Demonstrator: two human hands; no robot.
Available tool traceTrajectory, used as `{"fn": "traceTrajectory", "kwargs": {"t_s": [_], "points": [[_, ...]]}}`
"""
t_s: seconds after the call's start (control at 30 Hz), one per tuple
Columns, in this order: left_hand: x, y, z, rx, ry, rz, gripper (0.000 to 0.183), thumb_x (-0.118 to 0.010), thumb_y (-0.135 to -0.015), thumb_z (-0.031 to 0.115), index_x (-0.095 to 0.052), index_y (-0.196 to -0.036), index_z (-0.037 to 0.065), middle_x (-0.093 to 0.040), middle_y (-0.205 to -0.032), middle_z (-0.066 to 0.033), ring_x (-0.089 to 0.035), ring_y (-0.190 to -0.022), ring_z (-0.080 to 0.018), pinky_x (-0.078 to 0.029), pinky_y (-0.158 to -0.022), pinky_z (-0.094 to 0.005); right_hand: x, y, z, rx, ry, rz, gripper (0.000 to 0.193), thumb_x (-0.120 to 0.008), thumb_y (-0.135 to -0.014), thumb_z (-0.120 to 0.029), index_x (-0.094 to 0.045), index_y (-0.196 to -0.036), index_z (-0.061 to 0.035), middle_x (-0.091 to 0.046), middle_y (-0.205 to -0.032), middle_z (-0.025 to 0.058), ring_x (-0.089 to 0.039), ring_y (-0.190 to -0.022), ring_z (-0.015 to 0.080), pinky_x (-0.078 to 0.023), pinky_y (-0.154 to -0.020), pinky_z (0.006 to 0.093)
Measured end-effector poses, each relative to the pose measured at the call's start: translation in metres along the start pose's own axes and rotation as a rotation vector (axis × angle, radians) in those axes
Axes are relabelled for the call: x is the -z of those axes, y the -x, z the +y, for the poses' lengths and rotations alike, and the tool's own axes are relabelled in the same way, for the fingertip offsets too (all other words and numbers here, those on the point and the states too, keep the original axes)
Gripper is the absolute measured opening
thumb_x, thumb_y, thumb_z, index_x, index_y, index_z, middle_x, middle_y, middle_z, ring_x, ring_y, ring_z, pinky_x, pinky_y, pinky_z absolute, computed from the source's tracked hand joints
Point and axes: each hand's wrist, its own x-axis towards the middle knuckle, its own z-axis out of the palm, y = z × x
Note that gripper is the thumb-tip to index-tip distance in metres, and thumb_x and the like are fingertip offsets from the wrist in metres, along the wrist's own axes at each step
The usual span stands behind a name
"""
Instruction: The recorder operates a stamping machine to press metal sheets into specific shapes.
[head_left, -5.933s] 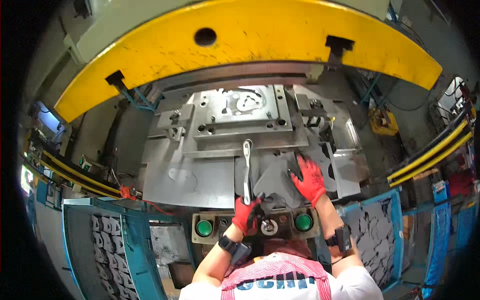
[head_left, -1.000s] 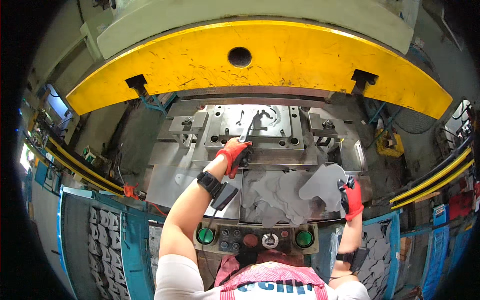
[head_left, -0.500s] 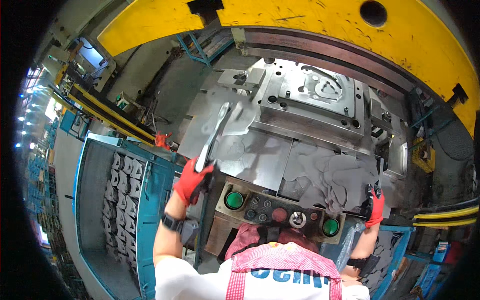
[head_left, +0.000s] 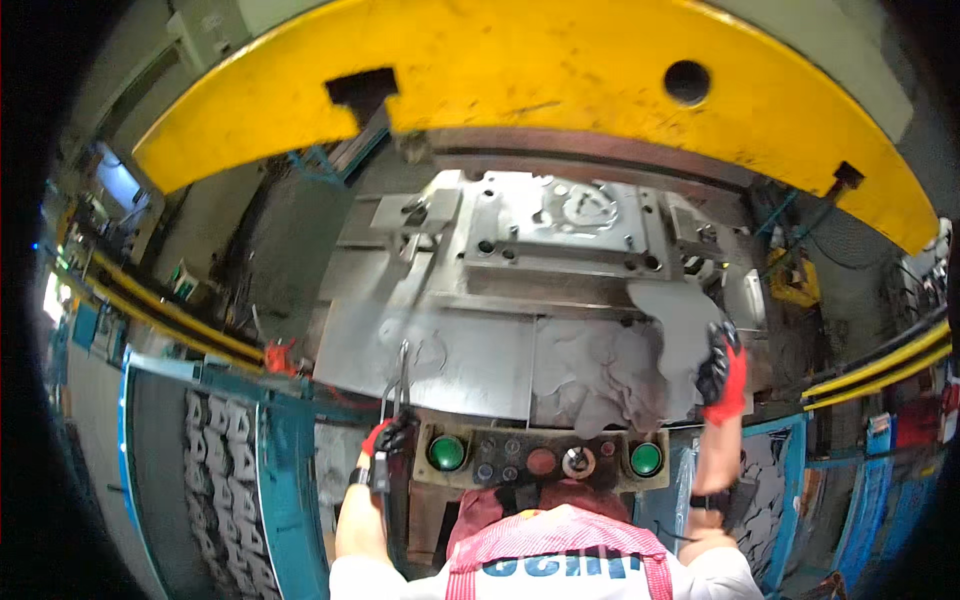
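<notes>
Close to the left end of the control panel, my left hand (head_left: 390, 437) in a red and black glove is closed around long metal tongs (head_left: 402, 375). The tongs point away over the left bare metal plate (head_left: 480, 365). At the right, my right hand (head_left: 722, 378), gloved the same way, grips the edge of a flat grey sheet-metal blank (head_left: 675, 318). That blank is tilted above a loose pile of similar blanks (head_left: 590, 375). Motion blurs its outline, and my right fingertips lie partly over it. Beyond stands the steel die (head_left: 555, 255), with a cut-out shape on its top.
A control panel (head_left: 510, 455) with green and red buttons lies in front of me. The yellow press beam (head_left: 530, 70) spans the far side. A blue bin (head_left: 262, 480) of formed parts stands left; another blue-framed bin (head_left: 800, 450) of flat pieces stands right.
My left hand and the tongs have drawn back toward me. My right hand has moved forward and lifted a blank from the pile. The grey piece by the tongs' tip is out of sight. The view has shifted.
</notes>
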Motion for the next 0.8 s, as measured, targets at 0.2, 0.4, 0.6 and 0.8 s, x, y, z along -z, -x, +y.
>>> {"fn": "traceTrajectory", "kwargs": {"t_s": [0.2,0.4,0.6,0.8], "points": [[-0.052,0.005,-0.011,-0.445,-0.354,0.338,0.029,-0.034,-0.092,0.022,-0.044,-0.118,0.014,-0.039,-0.068,0.0065,-0.041,-0.056,-0.0074,-0.040,-0.047,-0.0200,-0.147,-0.156,0.028,0.316,0.453,0.195,0.023,-0.056,-0.080,-0.011,-0.055,-0.102,-0.0045,-0.063,-0.085,0.0062,-0.058,-0.071,0.0128,-0.045,-0.061,0.0240],[-0.072,0.040,-0.044,-0.436,-0.122,0.648,0.022,-0.043,-0.089,0.029,-0.045,-0.074,0.013,-0.037,-0.050,0.0022,-0.038,-0.040,-0.0114,-0.031,-0.035,-0.0241,-0.178,-0.223,0.071,0.230,1.216,0.334,0.036,-0.064,-0.069,-0.031,-0.061,-0.088,0.0003,-0.061,-0.083,0.0220,-0.060,-0.077,0.0342,-0.047,-0.066,0.0404],[-0.037,0.051,-0.080,-0.348,-0.285,1.159,0.022,-0.063,-0.077,0.028,-0.052,-0.080,0.009,-0.046,-0.053,0.0003,-0.046,-0.042,-0.0131,-0.036,-0.035,-0.0282,-0.203,-0.178,0.012,0.113,1.953,-0.013,0.050,-0.059,-0.071,-0.045,-0.056,-0.109,-0.0128,-0.056,-0.109,0.0168,-0.050,-0.102,0.0313,-0.037,-0.088,0.0370],[-0.004,0.003,-0.095,-0.234,-0.471,1.193,0.051,-0.075,-0.064,0.018,-0.046,-0.104,0.006,-0.057,-0.073,-0.0092,-0.054,-0.052,-0.0207,-0.045,-0.039,-0.0367,-0.135,-0.055,-0.031,0.743,1.621,0.118,0.048,-0.065,-0.068,-0.027,-0.053,-0.112,-0.0132,-0.042,-0.122,0.0166,-0.038,-0.112,0.0335,-0.029,-0.093,0.0440]]}}
